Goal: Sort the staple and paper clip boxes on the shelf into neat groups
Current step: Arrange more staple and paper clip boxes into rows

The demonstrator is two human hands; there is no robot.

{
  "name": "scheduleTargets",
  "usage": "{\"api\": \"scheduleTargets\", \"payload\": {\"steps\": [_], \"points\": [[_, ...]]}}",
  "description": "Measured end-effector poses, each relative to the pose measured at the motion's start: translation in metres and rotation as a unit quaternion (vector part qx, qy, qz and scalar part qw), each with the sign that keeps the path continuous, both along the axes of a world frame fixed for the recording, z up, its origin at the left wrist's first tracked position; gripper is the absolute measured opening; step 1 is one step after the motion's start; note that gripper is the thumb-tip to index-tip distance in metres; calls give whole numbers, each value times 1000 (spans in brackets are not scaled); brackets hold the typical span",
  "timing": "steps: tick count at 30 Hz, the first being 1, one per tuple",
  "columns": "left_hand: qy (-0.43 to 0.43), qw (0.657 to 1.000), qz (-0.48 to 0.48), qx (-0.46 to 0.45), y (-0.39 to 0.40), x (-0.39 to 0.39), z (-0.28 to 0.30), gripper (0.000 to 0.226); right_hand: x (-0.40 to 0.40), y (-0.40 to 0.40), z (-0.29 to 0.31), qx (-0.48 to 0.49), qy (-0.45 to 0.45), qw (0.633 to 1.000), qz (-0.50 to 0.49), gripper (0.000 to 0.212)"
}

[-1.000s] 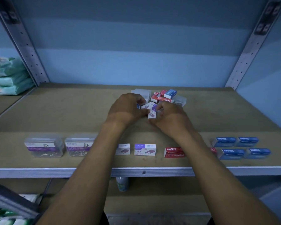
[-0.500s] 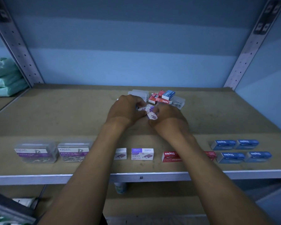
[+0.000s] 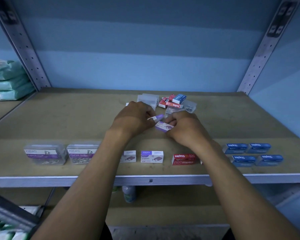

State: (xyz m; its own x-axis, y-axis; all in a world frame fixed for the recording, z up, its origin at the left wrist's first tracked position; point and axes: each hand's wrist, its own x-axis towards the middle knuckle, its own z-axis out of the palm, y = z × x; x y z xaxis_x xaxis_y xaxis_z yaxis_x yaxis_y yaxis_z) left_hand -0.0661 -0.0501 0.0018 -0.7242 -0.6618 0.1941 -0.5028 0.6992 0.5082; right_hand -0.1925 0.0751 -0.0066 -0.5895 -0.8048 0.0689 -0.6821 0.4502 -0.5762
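Note:
My left hand [image 3: 134, 118] pinches a small white-and-purple staple box [image 3: 155, 118] at mid shelf. Just beside it, my right hand [image 3: 184, 127] grips another white-and-purple staple box [image 3: 163, 126]. Behind both hands lies a mixed pile of red staple boxes [image 3: 171, 104], one blue box [image 3: 179, 98] and clear paper clip boxes [image 3: 148, 99]. Along the front edge stand two clear paper clip boxes [image 3: 45, 154], two white-and-purple staple boxes [image 3: 151, 156], a red staple box [image 3: 184, 159] and several blue staple boxes [image 3: 253, 154].
The brown shelf board [image 3: 59, 118] ends in a metal front rail [image 3: 42, 181]. Perforated metal uprights [image 3: 22, 47] stand at both back corners. Teal packets [image 3: 7, 80] are stacked on the neighbouring shelf at left. A bottle [image 3: 129, 193] stands on the shelf below.
Both hands stayed at mid shelf, working the two white-and-purple boxes apart. The camera view shifted slightly, so the front row sits lower in the frame.

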Motion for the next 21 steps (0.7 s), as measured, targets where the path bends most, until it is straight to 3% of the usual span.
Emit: {"api": "scheduleTargets", "payload": {"steps": [5, 15, 21], "points": [[-20, 1000, -7, -12, 2, 10, 2, 19, -4, 10, 4, 25, 16, 999, 31, 45], [-36, 999, 35, -13, 17, 31, 12, 27, -7, 23, 11, 0, 20, 996, 82, 31], [-83, 995, 54, 10, 18, 32, 16, 55, -6, 21, 12, -4, 28, 996, 86, 24]]}}
